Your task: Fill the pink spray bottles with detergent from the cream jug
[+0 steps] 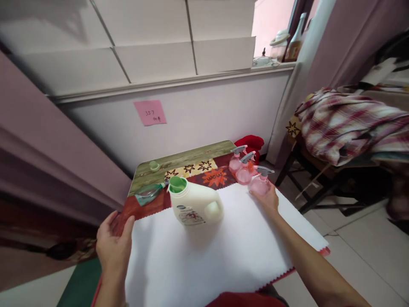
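My right hand (267, 199) is wrapped round the body of the nearest pink spray bottle (259, 185), which has a grey trigger head. Two more spray bottles of the same kind, a middle one (244, 174) and a far one (235, 163), stand just behind it. Over the table's left edge, my left hand (114, 241) is empty, its thumb and fingers apart. Between the hands a cream jug (198, 202) stands on a white mat (191, 264), uncapped, showing its green pouring spout (177, 185).
A small green cap (154, 165) lies at the table's back left. In front of it is a clear green funnel-like thing (148, 194). A pink note (150, 112) sticks to the wall. To the right, a plaid cloth (345, 123) hangs over dark furniture.
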The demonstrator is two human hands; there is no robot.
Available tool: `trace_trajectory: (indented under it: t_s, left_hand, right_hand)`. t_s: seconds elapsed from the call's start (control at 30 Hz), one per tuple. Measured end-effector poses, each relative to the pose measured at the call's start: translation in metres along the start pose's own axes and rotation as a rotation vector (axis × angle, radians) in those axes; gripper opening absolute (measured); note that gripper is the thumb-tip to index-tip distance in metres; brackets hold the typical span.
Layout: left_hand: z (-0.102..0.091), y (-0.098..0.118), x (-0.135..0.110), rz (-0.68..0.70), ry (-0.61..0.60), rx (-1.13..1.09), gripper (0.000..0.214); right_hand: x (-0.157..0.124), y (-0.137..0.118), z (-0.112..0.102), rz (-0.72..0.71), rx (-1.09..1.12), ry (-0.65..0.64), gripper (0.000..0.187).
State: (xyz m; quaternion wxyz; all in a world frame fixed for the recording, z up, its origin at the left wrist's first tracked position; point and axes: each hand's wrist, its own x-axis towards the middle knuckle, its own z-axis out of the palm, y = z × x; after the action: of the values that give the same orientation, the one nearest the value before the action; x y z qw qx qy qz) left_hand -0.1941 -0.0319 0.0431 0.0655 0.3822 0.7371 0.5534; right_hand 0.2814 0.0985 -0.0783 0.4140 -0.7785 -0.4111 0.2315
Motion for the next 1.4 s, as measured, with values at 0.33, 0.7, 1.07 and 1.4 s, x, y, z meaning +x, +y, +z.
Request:
trace_trajectory:
  t_s: [0.33, 0.7, 1.07, 1.4]
  left_hand:
    - [-0.028, 0.116, -0.06, -0.061, -0.241, -0.436, 0.033]
    - [0.035, 0.162, -0.111, -0.135, -1.271, -1.057, 0.04]
    - [0.024, 0.165, -0.111, -0.102, -1.035, -0.985, 0.031]
    - [0.039, 0.168, -0.119, -0.28, -0.517, -0.987, 0.02]
  right_hand:
    - [-0.102, -0.077, -0.101, -0.362, 0.395, -0.562, 0.101]
    - [-0.205, -0.116, -0.056, 0.409, 1.2, -1.98, 0.08]
    - [-0.206, -0.113, -0.039, 0.168, 1.059, -1.741, 0.091]
    - [-0.212, -0.121, -0.033, -0.245, 0.818, -0.664, 0.114]
